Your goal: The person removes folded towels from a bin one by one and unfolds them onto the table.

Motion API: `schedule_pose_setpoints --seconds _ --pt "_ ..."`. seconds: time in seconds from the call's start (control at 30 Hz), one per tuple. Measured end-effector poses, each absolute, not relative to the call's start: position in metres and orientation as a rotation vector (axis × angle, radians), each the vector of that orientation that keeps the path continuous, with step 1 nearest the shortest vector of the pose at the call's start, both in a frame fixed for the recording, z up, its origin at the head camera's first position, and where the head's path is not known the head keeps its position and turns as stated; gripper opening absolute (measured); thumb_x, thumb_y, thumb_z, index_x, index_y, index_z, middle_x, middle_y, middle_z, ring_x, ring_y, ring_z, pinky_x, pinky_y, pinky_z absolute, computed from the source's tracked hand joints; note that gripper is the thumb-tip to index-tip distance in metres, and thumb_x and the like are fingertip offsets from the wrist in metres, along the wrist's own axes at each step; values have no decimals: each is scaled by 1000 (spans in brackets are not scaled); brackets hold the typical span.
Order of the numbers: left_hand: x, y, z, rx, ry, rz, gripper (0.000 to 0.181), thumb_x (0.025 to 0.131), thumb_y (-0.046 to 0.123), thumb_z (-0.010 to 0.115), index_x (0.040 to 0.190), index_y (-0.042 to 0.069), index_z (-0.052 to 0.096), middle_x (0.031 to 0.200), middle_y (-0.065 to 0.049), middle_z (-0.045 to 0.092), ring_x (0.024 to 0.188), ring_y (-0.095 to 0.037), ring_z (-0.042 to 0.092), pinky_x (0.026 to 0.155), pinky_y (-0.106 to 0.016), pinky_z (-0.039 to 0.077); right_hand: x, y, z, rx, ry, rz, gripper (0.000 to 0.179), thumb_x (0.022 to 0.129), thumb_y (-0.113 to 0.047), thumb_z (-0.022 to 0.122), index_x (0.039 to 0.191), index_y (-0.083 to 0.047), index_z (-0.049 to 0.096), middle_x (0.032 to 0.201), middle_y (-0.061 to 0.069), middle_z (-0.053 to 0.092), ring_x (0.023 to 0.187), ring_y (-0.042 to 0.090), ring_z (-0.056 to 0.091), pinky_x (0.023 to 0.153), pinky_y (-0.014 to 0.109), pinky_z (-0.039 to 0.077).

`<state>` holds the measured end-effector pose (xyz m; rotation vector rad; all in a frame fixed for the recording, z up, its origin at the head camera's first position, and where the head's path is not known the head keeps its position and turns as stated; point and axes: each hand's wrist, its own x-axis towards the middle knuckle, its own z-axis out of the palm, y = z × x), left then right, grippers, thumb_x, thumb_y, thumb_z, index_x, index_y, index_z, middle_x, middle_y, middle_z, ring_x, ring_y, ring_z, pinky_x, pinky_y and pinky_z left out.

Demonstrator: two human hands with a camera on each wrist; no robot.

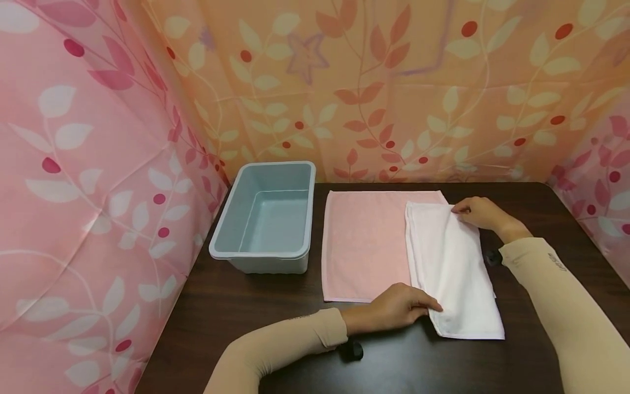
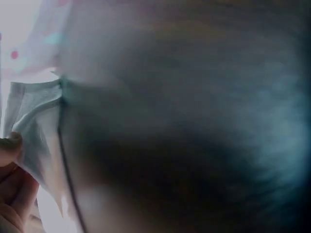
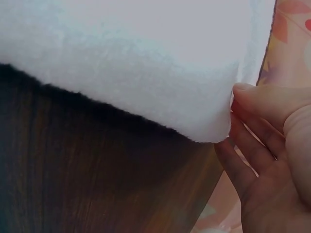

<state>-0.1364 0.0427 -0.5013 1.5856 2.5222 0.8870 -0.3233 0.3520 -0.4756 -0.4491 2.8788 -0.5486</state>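
Observation:
A white towel (image 1: 455, 273), folded with its layers showing along the left side, hangs between both hands over the right part of a pink towel (image 1: 366, 246). My left hand (image 1: 396, 307) pinches its near left edge between thumb and fingers. At the far edge my right hand (image 1: 482, 213) pinches a corner; the right wrist view shows the thumb (image 3: 250, 97) on top and the fingers beneath the white cloth (image 3: 146, 73). The pink towel lies flat on the table. In the left wrist view, the hand (image 2: 14, 189) grips the cloth at the left, and the rest is dark and blurred.
A grey plastic basin (image 1: 263, 257) stands left of the pink towel, near the back of the dark wooden table (image 1: 295, 328). Patterned cloth curtains (image 1: 364, 93) hang behind the table and along both sides.

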Motion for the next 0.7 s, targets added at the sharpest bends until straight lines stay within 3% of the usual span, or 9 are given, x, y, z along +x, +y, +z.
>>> schedule_pose_setpoints --seconds 0.53,0.7 --pt "-132 45 -507 1572 2587 543 25 98 22 63 121 24 71 125 12 70 119 7 60 99 -3 40 -315 349 -484 -364 2960 -676 33 95 -8 56 124 4 65 125 33 61 113 48 56 103 68 39" --pt "-131 45 -507 1588 2598 524 24 97 22 64 120 23 71 123 12 71 117 7 61 99 -3 40 -320 342 -482 -386 2996 -715 37 98 -13 50 130 2 60 135 33 55 126 53 47 108 70 31"
